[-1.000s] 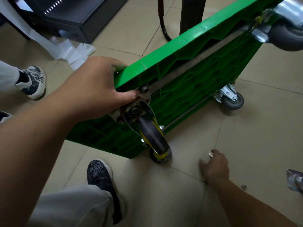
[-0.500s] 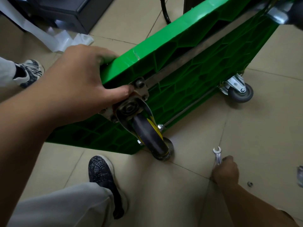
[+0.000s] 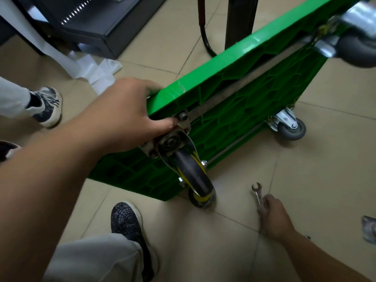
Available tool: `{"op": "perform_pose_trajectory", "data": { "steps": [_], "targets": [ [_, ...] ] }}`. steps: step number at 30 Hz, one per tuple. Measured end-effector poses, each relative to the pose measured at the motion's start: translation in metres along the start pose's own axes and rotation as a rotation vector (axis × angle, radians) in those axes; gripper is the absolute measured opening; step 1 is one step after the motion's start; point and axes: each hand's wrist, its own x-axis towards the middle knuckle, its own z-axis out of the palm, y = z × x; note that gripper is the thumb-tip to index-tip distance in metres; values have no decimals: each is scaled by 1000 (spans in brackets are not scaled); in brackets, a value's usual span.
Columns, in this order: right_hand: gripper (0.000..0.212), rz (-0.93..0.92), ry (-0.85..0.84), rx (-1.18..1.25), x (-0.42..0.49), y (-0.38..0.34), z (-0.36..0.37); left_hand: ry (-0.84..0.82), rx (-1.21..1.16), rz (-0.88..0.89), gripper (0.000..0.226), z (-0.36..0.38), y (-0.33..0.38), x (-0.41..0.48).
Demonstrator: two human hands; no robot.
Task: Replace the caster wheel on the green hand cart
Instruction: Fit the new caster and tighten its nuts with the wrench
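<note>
Left hand (image 3: 126,117): fingers curled over the green cart (image 3: 234,110) edge, beside the wheel (image 3: 193,176).
Right hand (image 3: 274,216): wrench (image 3: 257,193) gripped (near the floor).

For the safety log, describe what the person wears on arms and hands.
Nothing is worn on either. The left hand and right hand are ungloved, with no rings, watch or bracelet visible, and no sleeve shows anywhere up to the frame edge.

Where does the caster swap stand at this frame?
Done: the green hand cart stands tipped on edge, underside exposed. In hand: left hand grips the corner beside the yellow-hubbed caster; right hand holds a wrench, clear of the cart. Left: the wrench is not yet on the caster's plate bolts.
</note>
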Motion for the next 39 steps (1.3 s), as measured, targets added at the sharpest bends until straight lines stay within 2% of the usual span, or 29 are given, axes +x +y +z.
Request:
{"op": "perform_pose_trajectory", "data": {
  "steps": [3, 8, 14, 16, 19, 25, 30, 33, 39],
  "targets": [
    [23, -201, -7, 40, -7, -46, -40, -22, -19, 20, 30, -4, -1, -1],
    [13, -612, -10, -156, -39, -141, -135, -39, -35, 52, 33, -8, 6, -10],
    [5, -890, -62, -305, -119, -218, -205, -88, 23, 72, 37, -14, 9, -26],
    [5, -913, -69, -355, -133, -232, -213, -77, 28, 59, 40, -15, 8, -27],
    [6, -957, 19, -456, -131, -254, -214, -44, 43, 36, 44, -14, 6, -23],
    [10, -1016, 143, -440, -93, -283, -204, 3, 100, 15, 54, -16, -5, -7],
    [14, -1005, 121, -335, -70, -288, -200, -3, 94, 13, 53, -14, -6, -5],
    [22, -1013, 77, -284, -64, -295, -197, -62, 32, 23, 54, -16, -7, -8],
    [23, -1057, 82, -295, -59, -303, -190, -95, 38, 46, 48, -15, -5, -11]
  ]
}}
